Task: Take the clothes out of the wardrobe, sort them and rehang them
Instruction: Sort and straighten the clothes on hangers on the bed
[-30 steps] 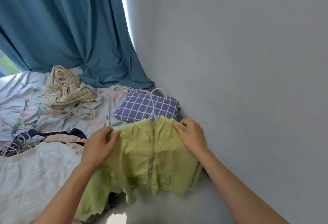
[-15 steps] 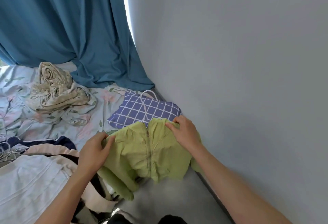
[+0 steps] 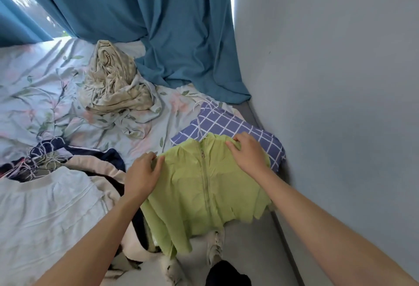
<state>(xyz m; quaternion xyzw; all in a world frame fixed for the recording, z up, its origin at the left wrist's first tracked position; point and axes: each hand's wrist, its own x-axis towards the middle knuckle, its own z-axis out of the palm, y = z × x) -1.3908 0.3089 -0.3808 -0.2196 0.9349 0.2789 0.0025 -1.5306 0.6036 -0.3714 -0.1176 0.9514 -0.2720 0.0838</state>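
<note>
Nearest the camera, two bare forearms reach forward from the bottom corners of the view and converge on a lime-green zip-front jacket [image 3: 204,186]. It lies front-up at the bed's [image 3: 34,81] near right corner, its hem spilling over the near edge.

The left hand [image 3: 141,176] sits at the jacket's left shoulder, palm down, wrist a little raised, its fingers curled round the edge of the cloth and bunching it. The right hand [image 3: 247,153] lies flatter on the right shoulder beside the collar; its fingertips bend over the top edge of the fabric, and I cannot tell for sure whether they pinch it or only press it down. The zip runs straight down between the two hands.

Left of the jacket, along the near edge, lies a white garment [image 3: 45,208], with dark navy and cream clothes [image 3: 99,161] and a tangle of thin wire hangers [image 3: 38,156] just behind it.

Just beyond the jacket, touching its collar, a purple checked pillow [image 3: 229,127] lies against the grey wall [image 3: 340,81] on the right. Farther back, mid-bed, a crumpled beige cloth [image 3: 113,86] sits heaped on the floral sheet. At the far edge, blue curtains [image 3: 158,25] hang down onto the bed.
</note>
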